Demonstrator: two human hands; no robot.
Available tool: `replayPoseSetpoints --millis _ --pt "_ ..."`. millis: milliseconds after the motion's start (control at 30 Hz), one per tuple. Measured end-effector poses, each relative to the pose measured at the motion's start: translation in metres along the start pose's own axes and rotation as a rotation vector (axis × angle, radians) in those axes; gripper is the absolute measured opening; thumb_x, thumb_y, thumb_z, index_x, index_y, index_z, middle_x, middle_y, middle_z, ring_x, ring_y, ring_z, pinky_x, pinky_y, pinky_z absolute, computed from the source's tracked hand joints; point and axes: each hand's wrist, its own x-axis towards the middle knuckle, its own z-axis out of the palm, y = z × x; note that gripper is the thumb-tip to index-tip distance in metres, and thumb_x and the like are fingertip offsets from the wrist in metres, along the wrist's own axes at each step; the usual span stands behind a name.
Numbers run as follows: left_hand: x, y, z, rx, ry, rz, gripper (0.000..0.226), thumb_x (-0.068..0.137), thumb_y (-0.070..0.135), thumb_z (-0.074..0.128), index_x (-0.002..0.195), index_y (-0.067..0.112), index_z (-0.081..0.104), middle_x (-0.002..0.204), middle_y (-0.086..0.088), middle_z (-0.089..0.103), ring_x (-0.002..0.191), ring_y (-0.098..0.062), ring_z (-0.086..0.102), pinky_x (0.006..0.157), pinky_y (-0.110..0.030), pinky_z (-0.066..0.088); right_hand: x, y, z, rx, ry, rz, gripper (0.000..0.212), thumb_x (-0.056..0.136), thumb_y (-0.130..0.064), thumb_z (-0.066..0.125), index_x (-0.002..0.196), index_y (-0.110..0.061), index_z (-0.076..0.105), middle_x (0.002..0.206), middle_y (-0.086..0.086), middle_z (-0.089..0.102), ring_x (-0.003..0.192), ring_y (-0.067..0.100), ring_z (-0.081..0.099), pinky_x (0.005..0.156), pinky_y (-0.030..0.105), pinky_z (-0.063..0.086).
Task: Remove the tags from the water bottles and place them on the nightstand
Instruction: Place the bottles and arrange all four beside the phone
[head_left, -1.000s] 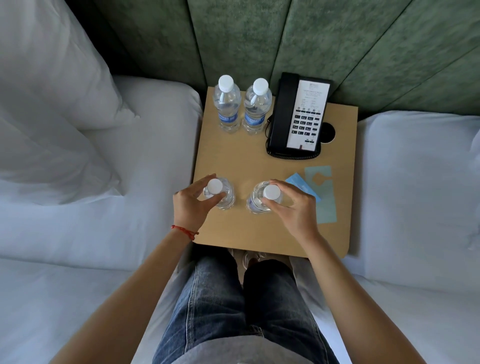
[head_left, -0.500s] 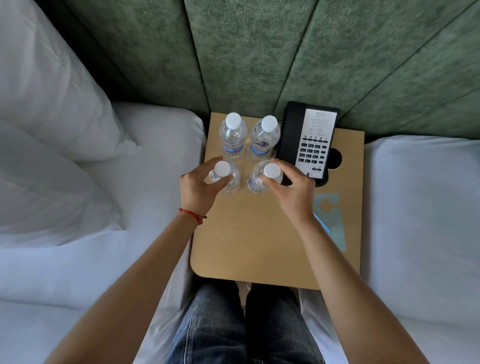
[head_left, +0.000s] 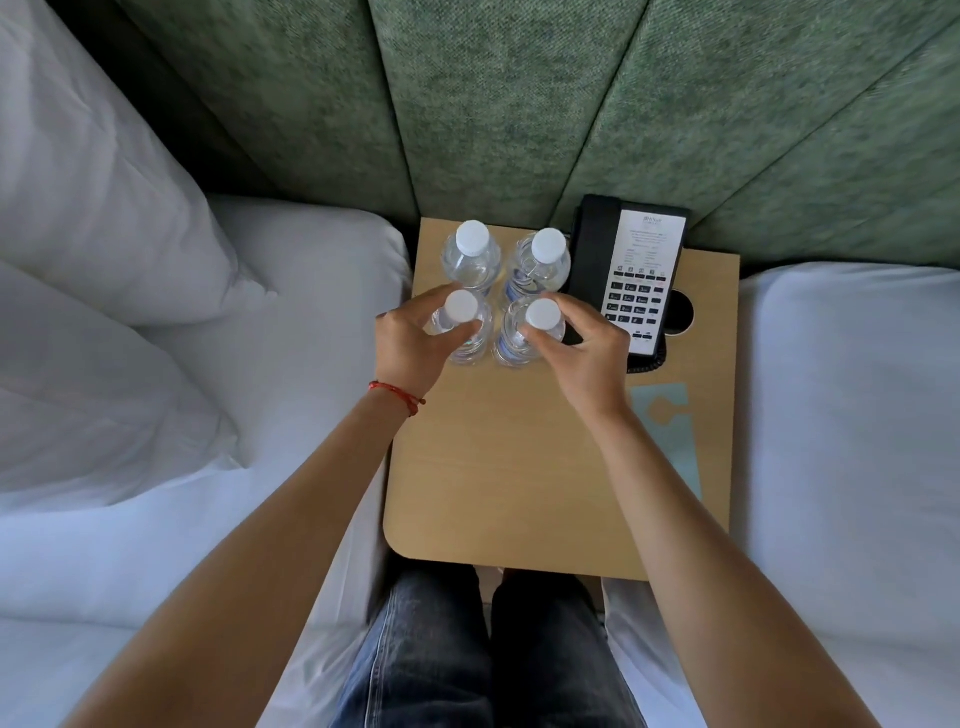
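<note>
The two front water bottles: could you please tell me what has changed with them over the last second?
Both hands, the left and the right, slid the front bottles back across the nightstand, from near its front edge to right in front of the back pair. Each hand keeps its grip near the cap. The phone, back pair and blue tags stayed put.

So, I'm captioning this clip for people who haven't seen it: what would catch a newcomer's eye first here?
Four water bottles with white caps stand in a tight square at the back left of the wooden nightstand. The left hand and right hand each grip one of the two near bottles at the neck. A black phone sits just right of them, with pale blue tags lying flat nearer the right edge.
</note>
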Motion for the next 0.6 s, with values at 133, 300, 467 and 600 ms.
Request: replayPoseSetpoints --millis 133,300,467,600 --pt "-0.0012 -0.0008 0.0009 0.017 -0.010 0.011 0.040 0.070 0.011 0.077 0.108 0.005 0.066 0.110 -0.011 0.068 0.099 -0.021 0.065 0.090 -0.034 0.051 -0.0006 0.0006 0.0013 -0.034 -0.015 -0.025 0.037 0.071 -0.016 0.078 0.104 -0.003 0.068 0.101 0.008 0.070 0.091 0.007 0.062 0.085 0.009 0.044" --pt "0.0013 0.0005 -0.0032 0.056 -0.068 0.014 0.042 0.070 0.014 0.077 0.110 0.007 0.066 0.110 -0.011 0.068 0.099 -0.021 0.064 0.091 -0.033 0.050 -0.0022 -0.0001 -0.0011 -0.056 -0.040 -0.036 0.038 0.070 -0.016 0.078 0.105 -0.004 0.067 0.102 0.009 0.070 0.091 0.010 0.061 0.084 0.008 0.044" --pt "0.0010 0.0039 -0.0068 0.027 -0.106 -0.028 0.040 0.072 0.014 0.076 0.110 0.007 0.065 0.109 -0.011 0.068 0.098 -0.025 0.063 0.093 -0.036 0.049 -0.0037 -0.0043 -0.0038 -0.078 -0.048 -0.036 0.041 0.072 -0.020 0.078 0.108 -0.003 0.066 0.103 0.012 0.069 0.092 0.015 0.063 0.087 0.018 0.048" --pt "-0.0036 0.0071 -0.0056 0.063 -0.058 0.039 0.035 0.073 0.013 0.074 0.107 0.007 0.066 0.104 -0.010 0.069 0.087 -0.020 0.061 0.081 -0.019 0.048 -0.0064 -0.0057 -0.0064 -0.079 -0.040 -0.006 0.041 0.072 -0.019 0.078 0.108 -0.002 0.065 0.104 0.014 0.069 0.095 0.023 0.065 0.088 0.034 0.052"
